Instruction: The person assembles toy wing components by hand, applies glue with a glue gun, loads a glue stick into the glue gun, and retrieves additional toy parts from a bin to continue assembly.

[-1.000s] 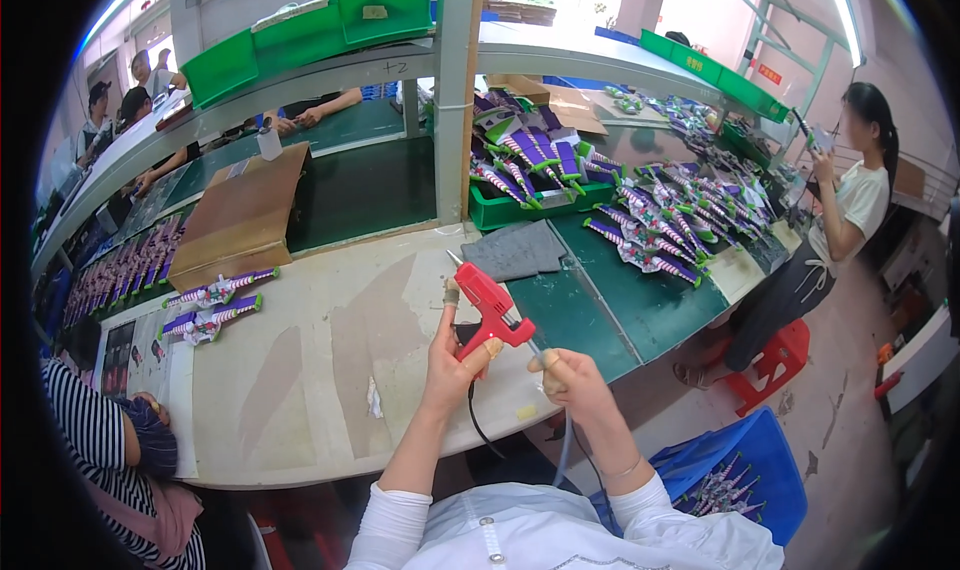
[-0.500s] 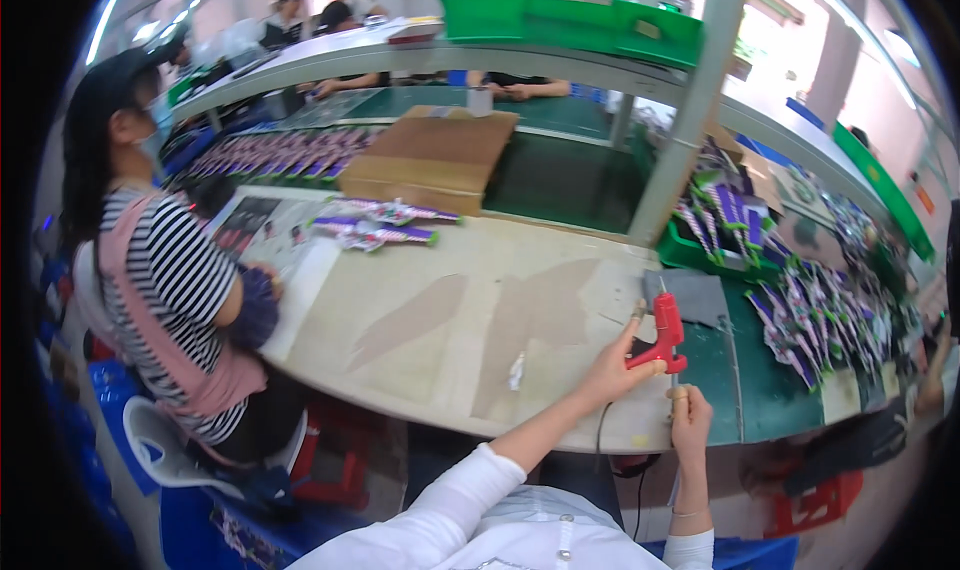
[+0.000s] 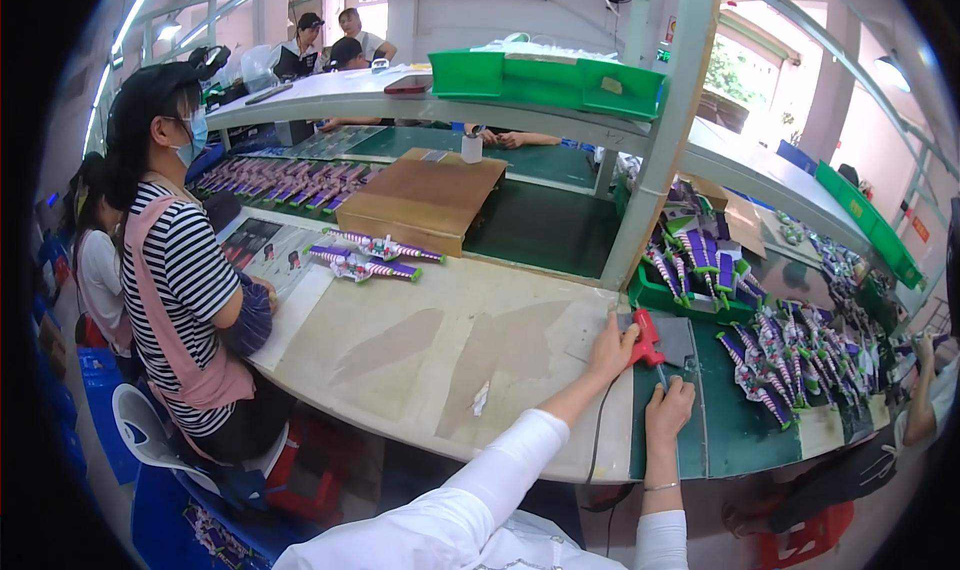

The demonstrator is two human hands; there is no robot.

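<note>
My left hand [image 3: 612,346] grips a red glue gun [image 3: 648,338] over the worktable [image 3: 440,370], next to a grey mat [image 3: 678,338]. Just below it, my right hand [image 3: 670,408] rests on the table's green part with its fingers curled; whether it holds the gun's cord or tip is hidden. A black cable runs down from the gun over the table edge. A small white scrap [image 3: 481,398] lies on the beige surface to the left of my hands.
A person in a striped shirt [image 3: 185,270] sits at the table's left end. Purple packaged items [image 3: 375,255] lie near a cardboard box [image 3: 422,202]. A green bin [image 3: 690,300] and a pile of packages [image 3: 790,360] are at right. Green trays [image 3: 545,78] line the shelf.
My view has swung left, so the hands and glue gun now sit at the right. The gun has come down toward the grey mat, still in my left hand.
</note>
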